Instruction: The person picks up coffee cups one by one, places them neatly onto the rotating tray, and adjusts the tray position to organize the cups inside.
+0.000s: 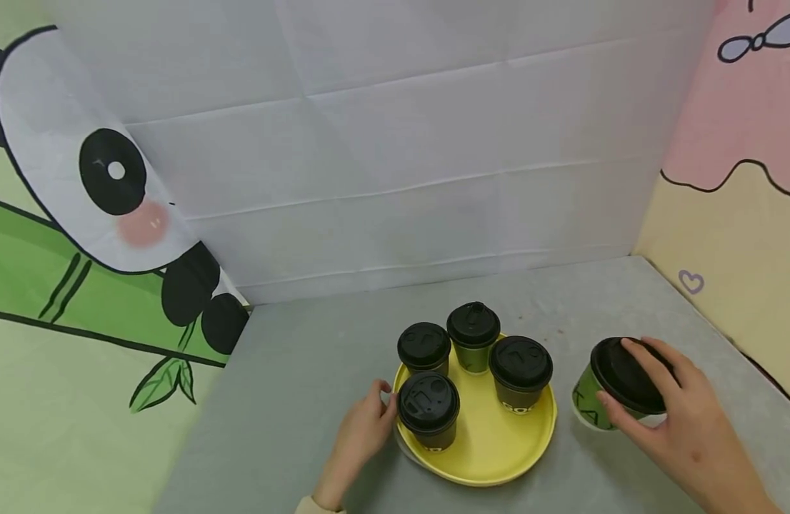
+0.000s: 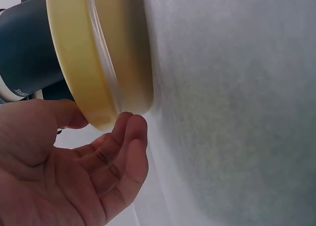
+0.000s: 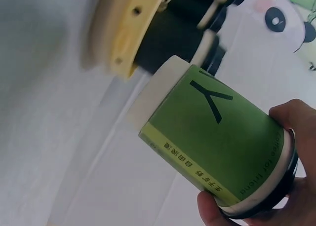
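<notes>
My right hand (image 1: 681, 421) grips a green paper coffee cup (image 1: 591, 400) around its black lid (image 1: 629, 375), to the right of the round yellow tray (image 1: 491, 457). In the right wrist view, thumb and fingers lie on either side of the green cup (image 3: 212, 137) at its lid end. My left hand (image 1: 364, 428) pinches the tray's left edge. Its thumb lies on the rim and its fingers curl below in the left wrist view. On the tray stand a front-left cup (image 1: 428, 410), a back-left cup (image 1: 424, 348), a green back cup (image 1: 474, 335) and a right cup (image 1: 520, 371), all black-lidded.
A grey cloth-covered table (image 1: 292, 400) lies under everything. White cloth (image 1: 395, 178) hangs behind it, with a panda print (image 1: 112, 171) at the left and a pink and cream printed panel (image 1: 736, 235) along the right.
</notes>
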The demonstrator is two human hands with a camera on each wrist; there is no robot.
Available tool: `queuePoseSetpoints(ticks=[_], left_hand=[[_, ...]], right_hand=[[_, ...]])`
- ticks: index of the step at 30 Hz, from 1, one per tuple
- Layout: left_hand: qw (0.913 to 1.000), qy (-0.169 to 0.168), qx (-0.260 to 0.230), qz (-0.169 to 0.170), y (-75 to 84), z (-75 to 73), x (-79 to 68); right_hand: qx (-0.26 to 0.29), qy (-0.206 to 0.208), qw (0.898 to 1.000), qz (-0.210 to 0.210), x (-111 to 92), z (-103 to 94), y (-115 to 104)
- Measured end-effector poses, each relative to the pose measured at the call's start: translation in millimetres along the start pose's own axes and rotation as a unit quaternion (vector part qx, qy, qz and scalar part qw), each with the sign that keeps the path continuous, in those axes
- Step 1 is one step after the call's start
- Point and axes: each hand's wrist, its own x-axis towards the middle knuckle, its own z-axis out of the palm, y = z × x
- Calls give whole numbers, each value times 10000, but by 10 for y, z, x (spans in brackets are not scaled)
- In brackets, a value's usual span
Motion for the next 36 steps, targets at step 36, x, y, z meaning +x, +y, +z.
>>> queuePoseSetpoints(ticks=[36], left_hand=[[9998,131,78,134,13,-11,-59]], right_hand=[[40,-1356,9838,-1173,-173,821,-760]])
